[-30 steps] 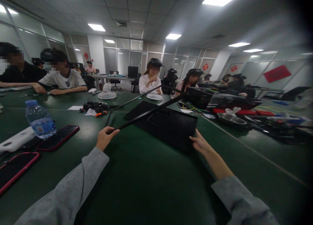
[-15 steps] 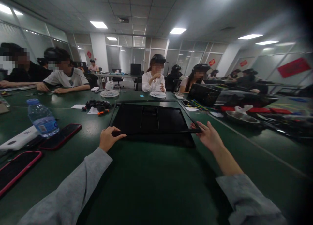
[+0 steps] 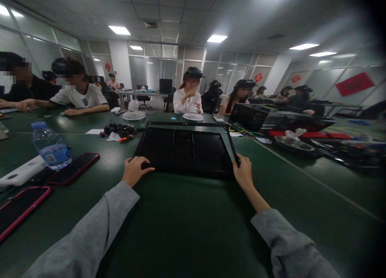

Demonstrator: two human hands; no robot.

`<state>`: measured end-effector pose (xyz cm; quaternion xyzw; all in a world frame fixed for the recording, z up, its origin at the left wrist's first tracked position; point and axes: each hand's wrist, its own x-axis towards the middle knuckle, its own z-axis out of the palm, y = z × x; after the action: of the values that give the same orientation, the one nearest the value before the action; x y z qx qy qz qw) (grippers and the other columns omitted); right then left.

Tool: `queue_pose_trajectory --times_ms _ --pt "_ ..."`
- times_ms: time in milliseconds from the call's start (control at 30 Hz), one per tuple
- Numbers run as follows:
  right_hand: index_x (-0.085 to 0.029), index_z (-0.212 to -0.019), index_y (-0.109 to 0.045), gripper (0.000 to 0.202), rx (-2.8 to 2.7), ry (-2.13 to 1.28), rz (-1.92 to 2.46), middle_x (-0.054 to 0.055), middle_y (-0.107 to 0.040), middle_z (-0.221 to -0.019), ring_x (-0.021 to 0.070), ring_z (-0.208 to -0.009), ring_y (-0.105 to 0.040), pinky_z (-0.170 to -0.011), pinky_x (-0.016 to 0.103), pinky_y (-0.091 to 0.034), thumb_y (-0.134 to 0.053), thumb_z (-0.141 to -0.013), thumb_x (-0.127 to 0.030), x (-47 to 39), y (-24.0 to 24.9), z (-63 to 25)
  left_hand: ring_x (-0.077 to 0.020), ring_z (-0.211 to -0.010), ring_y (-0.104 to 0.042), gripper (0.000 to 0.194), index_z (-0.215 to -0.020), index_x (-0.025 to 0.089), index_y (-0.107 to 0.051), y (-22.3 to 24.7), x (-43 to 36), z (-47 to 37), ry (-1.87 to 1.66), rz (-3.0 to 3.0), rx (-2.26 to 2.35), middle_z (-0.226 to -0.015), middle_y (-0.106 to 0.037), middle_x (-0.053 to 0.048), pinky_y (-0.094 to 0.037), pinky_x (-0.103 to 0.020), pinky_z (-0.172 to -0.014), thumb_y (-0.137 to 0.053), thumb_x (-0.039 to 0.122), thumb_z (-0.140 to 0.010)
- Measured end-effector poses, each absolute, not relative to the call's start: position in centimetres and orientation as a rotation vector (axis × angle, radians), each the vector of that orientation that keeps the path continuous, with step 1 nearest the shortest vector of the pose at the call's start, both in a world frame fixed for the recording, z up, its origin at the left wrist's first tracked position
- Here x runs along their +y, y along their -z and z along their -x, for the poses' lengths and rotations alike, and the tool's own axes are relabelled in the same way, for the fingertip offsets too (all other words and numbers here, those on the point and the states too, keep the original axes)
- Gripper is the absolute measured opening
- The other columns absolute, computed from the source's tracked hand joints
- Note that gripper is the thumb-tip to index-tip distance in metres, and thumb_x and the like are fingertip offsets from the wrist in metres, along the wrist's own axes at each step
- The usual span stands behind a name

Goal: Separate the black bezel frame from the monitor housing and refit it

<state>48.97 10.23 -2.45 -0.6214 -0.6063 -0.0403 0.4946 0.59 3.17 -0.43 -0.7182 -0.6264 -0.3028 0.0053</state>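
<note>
A thin black monitor bezel [image 3: 208,124], an open rectangular frame, lies over a black plastic back cover [image 3: 157,146] on the green table. Its far edge is raised above the tabletop. My left hand [image 3: 134,171] is closed around the near left corner, thumb stretched along the front edge. At the near right corner my right hand [image 3: 243,172] pinches the bezel's side. How far the near edges of the two parts touch is too dark to tell.
On the left are a water bottle [image 3: 52,147], a white device [image 3: 22,171] and red-edged phones [image 3: 74,168]. Beyond the bezel lie black cables [image 3: 119,130] and small white fans [image 3: 193,116]. A metal bowl [image 3: 294,144] stands right. Co-workers sit across the table.
My right hand has moved left and inward with the bezel's right side. The bezel now lines up more closely over the back cover. My left hand stays at its corner.
</note>
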Motion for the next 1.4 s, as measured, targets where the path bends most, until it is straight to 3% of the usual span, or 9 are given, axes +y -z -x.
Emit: queue_pose_trajectory --times_ms 300,633,700,800,933,1133,1233,1400 --pt "-0.011 -0.118 -0.063 0.044 -1.468 0.073 1.543 0.018 -0.054 -0.107 0.0301 -0.106 -0.049 -0.100 0.049 -0.041 -0.048 -0.081 -0.031 10.7 3.7 -48.9 -0.0281 -0.107 -0.061 0.037 -0.095 0.028 -0.066 0.6 3.3 -0.7 0.894 2.230 -1.981 -0.106 -0.072 -0.002 -0.018 -0.053 -0.110 -0.067 0.061 -0.079" --pt "-0.013 -0.114 -0.067 0.042 -1.433 -0.092 1.611 0.013 -0.064 -0.099 0.0268 -0.093 -0.061 -0.094 0.047 -0.047 -0.055 -0.078 -0.032 11.7 4.6 -49.8 -0.0281 -0.108 -0.060 0.035 -0.092 0.028 -0.068 0.4 3.2 -1.0 0.890 2.278 -1.961 -0.103 -0.072 -0.002 -0.017 -0.055 -0.110 -0.067 0.060 -0.079" --pt "-0.014 -0.115 -0.067 0.042 -1.432 -0.115 1.609 0.013 -0.066 -0.102 0.0273 -0.097 -0.063 -0.096 0.047 -0.047 -0.056 -0.079 -0.032 11.7 4.7 -49.8 -0.0289 -0.113 -0.058 0.035 -0.095 0.028 -0.069 0.5 3.3 -0.9 0.961 2.226 -1.961 -0.110 -0.070 -0.003 -0.020 -0.055 -0.110 -0.064 0.060 -0.082" --pt "-0.013 -0.118 -0.065 0.043 -1.438 -0.136 1.615 0.015 -0.068 -0.109 0.0279 -0.103 -0.064 -0.098 0.047 -0.046 -0.055 -0.080 -0.031 11.7 4.7 -49.7 -0.0313 -0.126 -0.051 0.042 -0.116 0.028 -0.066 1.1 4.1 -0.1 1.150 1.965 -2.042 -0.130 -0.063 -0.008 -0.028 -0.054 -0.108 -0.058 0.058 -0.087" --pt "-0.009 -0.125 -0.062 0.047 -1.476 -0.150 1.644 0.019 -0.067 -0.115 0.0289 -0.106 -0.064 -0.097 0.046 -0.047 -0.053 -0.082 -0.028 11.5 4.6 -49.6 -0.0317 -0.125 -0.054 0.054 -0.133 0.014 -0.056 2.8 5.8 1.9 1.352 1.763 -2.284 -0.136 -0.058 -0.019 -0.041 -0.047 -0.103 -0.053 0.049 -0.092" --pt "-0.011 -0.132 -0.058 0.051 -1.512 -0.167 1.699 0.018 -0.068 -0.116 0.0311 -0.106 -0.065 -0.097 0.048 -0.048 -0.052 -0.083 -0.027 11.0 4.2 -49.3 -0.0259 -0.114 -0.064 0.046 -0.129 0.015 -0.060 4.2 7.1 3.4 1.614 1.859 -2.369 -0.128 -0.066 -0.015 -0.048 -0.040 -0.099 -0.060 0.036 -0.088" --pt "-0.009 -0.135 -0.056 0.054 -1.495 -0.146 1.730 0.021 -0.065 -0.123 0.0326 -0.113 -0.062 -0.101 0.049 -0.045 -0.051 -0.083 -0.025 11.3 4.0 -49.4 -0.0247 -0.105 -0.068 0.050 -0.127 0.013 -0.061 4.1 6.9 3.3 1.652 1.835 -2.381 -0.122 -0.069 -0.016 -0.052 -0.038 -0.092 -0.062 0.042 -0.086" --pt "-0.009 -0.134 -0.056 0.053 -1.462 -0.022 1.734 0.021 -0.064 -0.125 0.0317 -0.118 -0.059 -0.103 0.049 -0.043 -0.050 -0.084 -0.025 12.0 4.3 -50.0 -0.0252 -0.097 -0.069 0.050 -0.118 0.017 -0.069 3.3 6.3 2.9 1.317 1.837 -2.460 -0.113 -0.073 -0.012 -0.052 -0.036 -0.084 -0.060 0.055 -0.086"
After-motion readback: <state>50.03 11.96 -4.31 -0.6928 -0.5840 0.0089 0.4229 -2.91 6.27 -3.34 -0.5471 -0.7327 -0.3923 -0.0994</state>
